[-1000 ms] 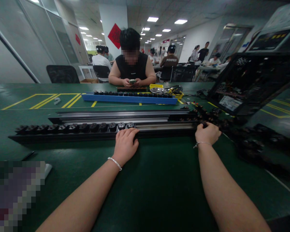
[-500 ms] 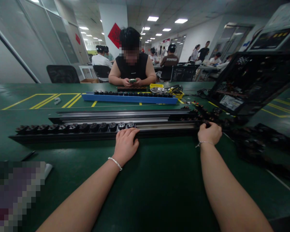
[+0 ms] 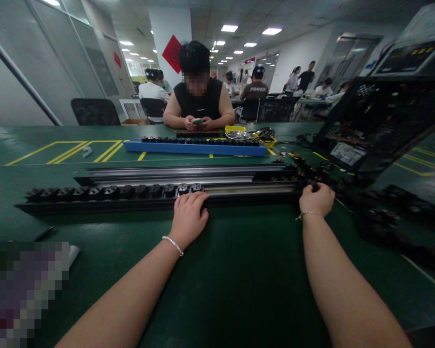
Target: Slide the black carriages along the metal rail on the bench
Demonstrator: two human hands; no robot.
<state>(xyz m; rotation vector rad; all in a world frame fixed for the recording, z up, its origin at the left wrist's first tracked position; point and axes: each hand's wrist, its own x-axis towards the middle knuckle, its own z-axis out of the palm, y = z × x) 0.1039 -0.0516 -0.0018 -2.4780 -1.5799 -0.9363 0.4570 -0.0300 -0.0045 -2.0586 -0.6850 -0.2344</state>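
A long black rail [image 3: 105,209] lies crosswise in front of me, its left half filled with a row of black socket-like modules [image 3: 141,191]. My left hand [image 3: 190,212] is closed over the rail's front edge at the row's right end, thumb on the near side. At the rail's right end, my right hand [image 3: 317,199] pinches a small black piece [image 3: 314,187], mostly covered by the fingers. Between my hands, a bare metallic strip [image 3: 253,189] runs along the rail. Behind it lie more black rails [image 3: 184,170] with shiny strips.
Loose black parts [image 3: 380,212] are heaped at the right, near an open black case [image 3: 384,116]. Farther back are a blue rail [image 3: 195,148] and a metal dish [image 3: 238,136]. Across the green table [image 3: 239,290] sits a person [image 3: 199,96] holding a phone.
My right hand has shifted very slightly to the right. My left hand stays in place on the rail.
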